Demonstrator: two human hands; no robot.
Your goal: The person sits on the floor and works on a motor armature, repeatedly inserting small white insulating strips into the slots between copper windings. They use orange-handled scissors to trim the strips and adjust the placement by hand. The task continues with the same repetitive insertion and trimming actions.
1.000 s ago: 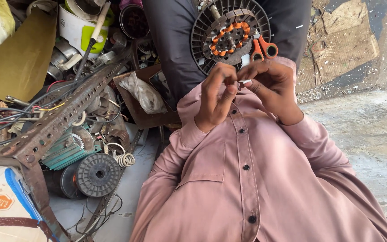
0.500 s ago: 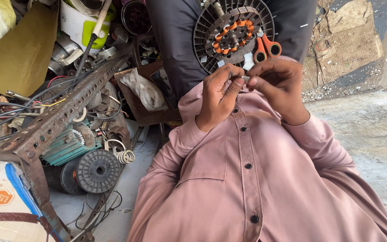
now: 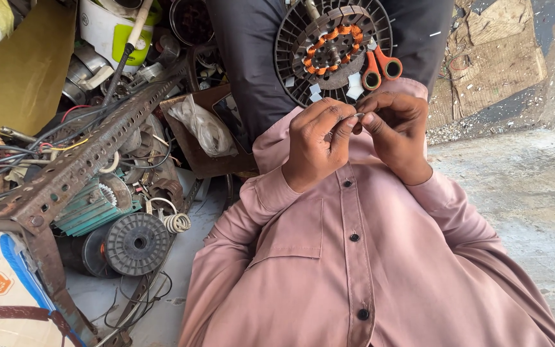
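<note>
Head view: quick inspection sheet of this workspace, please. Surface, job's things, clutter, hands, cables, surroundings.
Surface: grey concrete floor, dusty, with grit near the wall.
Job's things: a thin pale strip pinched between both hands; a round motor stator with orange copper windings on the lap; orange-handled scissors resting on it.
Clutter: rusty perforated angle bar, black wire spool, teal finned motor, white bucket, crumpled plastic bag.
Hands: left hand and right hand, fingertips together on the strip.
Cables: loose black and red wires tangled at the left; white coil.
Surroundings: cardboard pieces on the ground.
</note>
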